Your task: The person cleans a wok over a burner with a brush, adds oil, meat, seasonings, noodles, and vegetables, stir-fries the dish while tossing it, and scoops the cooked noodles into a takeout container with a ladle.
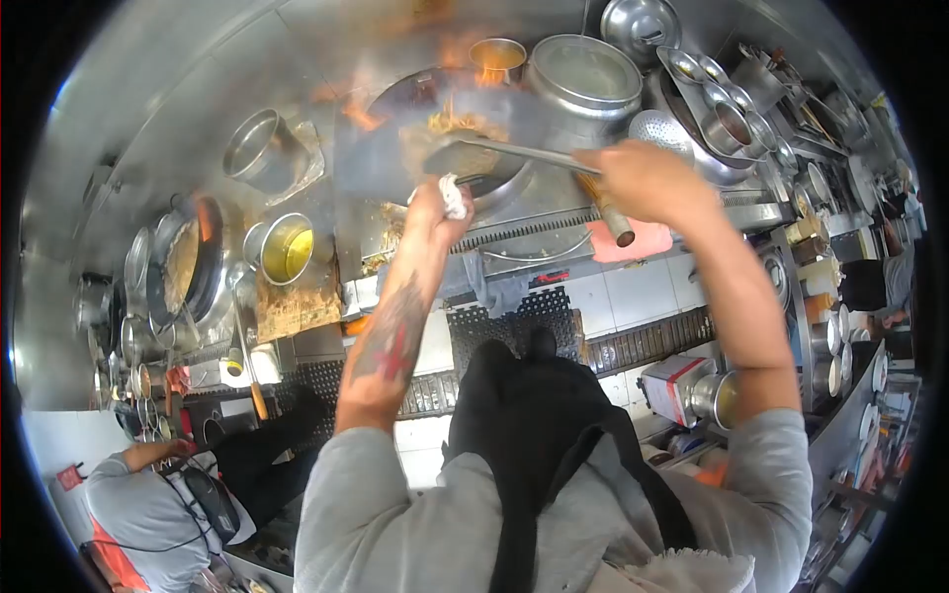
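My left hand is closed round a folded white cloth at the near edge of a wok; the wok's handle under the cloth is hidden. My right hand grips the handle of a long metal ladle, whose blurred bowl is over the wok. Behind the ladle, food shows in the wok, with orange flames around the far side. A wooden-handled tool lies below my right hand, beside a pink cloth.
A pot of yellow liquid and an empty-looking pot stand left. A lidded pot and a perforated skimmer are at the right. Another person is at lower left. A red-and-white tin stands low on the right.
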Available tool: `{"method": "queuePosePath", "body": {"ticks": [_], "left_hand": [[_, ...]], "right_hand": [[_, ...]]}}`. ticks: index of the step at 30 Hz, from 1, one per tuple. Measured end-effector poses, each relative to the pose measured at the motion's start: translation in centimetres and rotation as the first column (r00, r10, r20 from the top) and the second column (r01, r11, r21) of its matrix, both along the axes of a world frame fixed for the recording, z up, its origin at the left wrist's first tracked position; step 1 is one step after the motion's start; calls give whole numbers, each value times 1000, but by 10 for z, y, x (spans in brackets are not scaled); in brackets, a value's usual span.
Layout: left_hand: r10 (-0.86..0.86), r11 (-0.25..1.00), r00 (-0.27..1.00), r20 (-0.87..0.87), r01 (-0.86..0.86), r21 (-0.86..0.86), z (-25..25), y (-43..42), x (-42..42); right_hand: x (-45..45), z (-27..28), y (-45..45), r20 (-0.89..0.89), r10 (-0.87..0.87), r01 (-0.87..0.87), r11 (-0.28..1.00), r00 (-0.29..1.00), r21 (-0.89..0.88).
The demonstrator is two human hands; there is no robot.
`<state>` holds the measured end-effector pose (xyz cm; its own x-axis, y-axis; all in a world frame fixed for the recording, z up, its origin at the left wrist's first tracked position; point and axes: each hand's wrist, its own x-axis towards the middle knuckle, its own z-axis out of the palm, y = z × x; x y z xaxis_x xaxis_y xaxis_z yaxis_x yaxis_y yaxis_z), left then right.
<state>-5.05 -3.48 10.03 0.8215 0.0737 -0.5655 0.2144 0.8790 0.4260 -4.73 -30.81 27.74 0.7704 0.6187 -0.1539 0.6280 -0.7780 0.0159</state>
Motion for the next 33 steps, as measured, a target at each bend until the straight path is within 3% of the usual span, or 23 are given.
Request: {"method": "queuePosePath", "body": {"ticks": [1, 2, 3, 5, 7, 9, 11, 13, 14, 16, 18, 20, 22, 24, 25, 27, 29, 30, 31, 32, 33], "left_hand": [[23, 999, 999, 33, -24, 28, -41, 0, 16], [-70, 997, 989, 133, 72, -10, -91, -1, 19], [-45, 997, 993, 106, 39, 60, -116, -9, 12], [-8, 989, 999, 37, 3, 147, -145, -30, -14], [-48, 983, 999, 20, 43, 180, -159, -37, -55], [50, 988, 994, -100, -34, 152, -92, -46, -83], [117, 993, 993, -32, -116, 32, -32, -25, -67], [99, 993, 995, -12, -99, -69, -3, 8, -18], [92, 993, 996, -13, -93, -69, -20, 7, -8], [-3, 996, 996, 93, -5, 94, -84, 3, 11], [-40, 971, 995, 94, 16, 238, -115, -19, -16], [-11, 973, 1000, 6, 9, 230, -141, -32, -47], [3, 976, 1000, -21, 1, 216, -133, -39, -72], [68, 992, 997, -36, -63, 107, -68, -38, -75], [111, 994, 993, -26, -111, 13, -29, -28, -63], [109, 993, 994, -25, -110, -44, 9, -2, -19], [71, 997, 997, 17, -72, 36, -35, -1, 9], [33, 992, 998, 60, -40, 118, -65, -1, 15], [88, 989, 993, 77, -97, 115, -91, -16, 5], [34, 984, 997, 71, -46, 174, -105, -25, -7], [-20, 973, 998, 58, 6, 231, -114, -30, -21]], "right_hand": [[7, -28, 20, -24, -47, 48, 999, 999, 22], [11, -52, 33, -50, -94, 96, 995, 994, 41], [7, -65, 38, -49, -104, 106, 993, 993, 43], [-5, -76, 42, 54, -76, 71, 994, 996, 88], [-17, -40, 28, 104, -88, 79, 993, 991, 87], [-18, 1, 12, 50, -35, 40, 995, 998, -94], [-12, 33, 13, 18, -6, 8, 992, 1000, -129], [0, 34, 25, -8, 15, -16, 987, 1000, -161], [7, 16, 41, -8, -21, 20, 990, 1000, -142], [10, -31, 58, 53, -87, 88, 996, 995, -28], [-2, -65, 58, 107, -132, 124, 989, 985, 76], [-17, -78, 44, 28, -212, 208, 973, 977, 96], [-29, -37, 21, 36, -168, 166, 985, 985, 50], [-33, 11, 7, 38, -120, 120, 993, 992, 4], [-31, 32, 3, 50, -16, 15, 1000, 999, 9], [-21, 37, 9, 62, 87, -88, 996, 994, 11], [-7, 8, 39, 0, -114, 114, 991, 993, -72], [-2, -16, 47, 0, -115, 115, 991, 993, -73], [5, -47, 54, 41, -132, 130, 990, 990, 47], [9, -71, 58, 79, -156, 140, 975, 985, 172], [7, -90, 54, 77, -155, 140, 975, 985, 174]]}}
